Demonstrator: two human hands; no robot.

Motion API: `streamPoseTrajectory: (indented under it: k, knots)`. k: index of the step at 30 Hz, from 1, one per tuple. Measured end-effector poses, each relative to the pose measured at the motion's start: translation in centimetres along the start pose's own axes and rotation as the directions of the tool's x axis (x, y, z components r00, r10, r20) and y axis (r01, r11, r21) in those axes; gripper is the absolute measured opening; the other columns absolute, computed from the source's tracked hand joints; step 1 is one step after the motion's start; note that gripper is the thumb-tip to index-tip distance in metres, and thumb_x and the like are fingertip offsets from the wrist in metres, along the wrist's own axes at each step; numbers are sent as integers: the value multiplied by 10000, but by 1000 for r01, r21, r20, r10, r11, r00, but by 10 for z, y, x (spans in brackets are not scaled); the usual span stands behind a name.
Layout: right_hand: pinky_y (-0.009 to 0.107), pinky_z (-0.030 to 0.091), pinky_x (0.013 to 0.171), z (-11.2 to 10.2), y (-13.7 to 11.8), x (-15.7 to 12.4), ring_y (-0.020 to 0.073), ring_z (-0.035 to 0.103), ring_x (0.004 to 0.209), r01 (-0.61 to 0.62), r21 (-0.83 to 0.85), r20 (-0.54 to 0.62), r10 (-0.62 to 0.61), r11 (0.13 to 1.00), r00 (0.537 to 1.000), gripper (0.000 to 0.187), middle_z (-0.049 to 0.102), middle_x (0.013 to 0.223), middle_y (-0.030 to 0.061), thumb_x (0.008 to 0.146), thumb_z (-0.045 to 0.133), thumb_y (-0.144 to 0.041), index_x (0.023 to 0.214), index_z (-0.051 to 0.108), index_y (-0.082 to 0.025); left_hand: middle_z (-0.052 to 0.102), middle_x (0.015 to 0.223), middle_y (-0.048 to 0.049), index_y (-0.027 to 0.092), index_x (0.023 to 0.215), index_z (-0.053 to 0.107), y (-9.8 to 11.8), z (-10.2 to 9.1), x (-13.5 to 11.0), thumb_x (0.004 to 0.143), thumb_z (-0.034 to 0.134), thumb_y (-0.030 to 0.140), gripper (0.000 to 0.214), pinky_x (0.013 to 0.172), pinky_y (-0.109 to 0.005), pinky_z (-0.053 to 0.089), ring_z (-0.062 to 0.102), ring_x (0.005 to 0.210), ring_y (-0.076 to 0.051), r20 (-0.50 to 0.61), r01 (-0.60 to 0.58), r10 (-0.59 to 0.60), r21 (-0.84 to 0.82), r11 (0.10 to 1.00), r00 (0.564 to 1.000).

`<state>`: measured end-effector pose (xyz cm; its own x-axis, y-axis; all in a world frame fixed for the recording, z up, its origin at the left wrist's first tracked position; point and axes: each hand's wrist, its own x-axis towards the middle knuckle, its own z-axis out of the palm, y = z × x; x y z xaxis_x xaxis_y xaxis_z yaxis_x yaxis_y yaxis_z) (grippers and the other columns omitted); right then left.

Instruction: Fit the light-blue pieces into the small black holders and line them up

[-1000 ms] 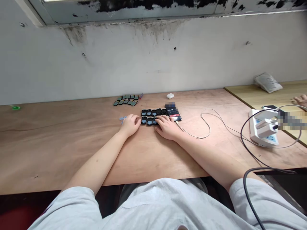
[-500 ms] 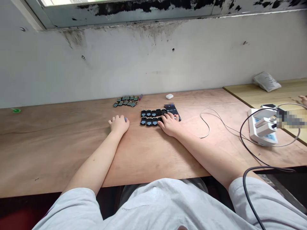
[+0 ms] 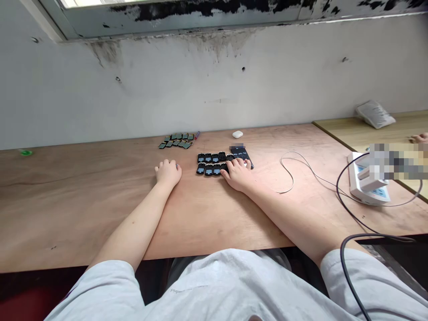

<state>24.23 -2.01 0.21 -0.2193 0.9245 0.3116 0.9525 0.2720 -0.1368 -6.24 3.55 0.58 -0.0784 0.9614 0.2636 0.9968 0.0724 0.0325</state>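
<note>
My left hand (image 3: 168, 172) rests on the wooden table (image 3: 83, 196) with its fingers curled over small bluish bits that barely show at its fingertips. My right hand (image 3: 238, 173) lies to the right, with its fingers bent down on the right end of two rows of small black framed parts (image 3: 211, 163). A dark phone (image 3: 241, 156) showing a timer lies just beyond that hand. A cluster of small green-grey flat pieces (image 3: 176, 140) sits farther back, left of centre.
A white earbud case (image 3: 237, 133) lies near the wall. A white cable (image 3: 294, 174) runs from the phone to a white power strip (image 3: 366, 183) at the right. A black cable (image 3: 344, 209) loops over the table edge. Another person's hand (image 3: 421, 138) shows at the far right.
My left hand slid left, away from the black parts, onto the bluish bits. My right hand shifted slightly right toward the phone.
</note>
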Motion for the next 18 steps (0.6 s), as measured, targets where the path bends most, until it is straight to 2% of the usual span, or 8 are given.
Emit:
streamPoseTrajectory:
  k: [10,18]
  knots:
    - [613,213,1149,-1,-1,-2,355,496,1212,12,-33,-48,-14,999,999,453,670,1185,180,1075,356,-524,1115,658,-189,647,1166,-227,169,1113,722,1,-2,-1,954,417,321,376,922,-546,435,570,1135,-407,7,-20,19,3,1000,1000]
    - [619,198,1152,-1,-1,-2,362,496,1210,10,-27,-30,-11,1000,999,460,671,1190,184,1072,352,-520,1128,665,-188,642,1186,-218,174,1129,722,1,-1,0,953,415,320,382,944,-540,424,563,1155,-401,20,-22,22,-2,1000,1000]
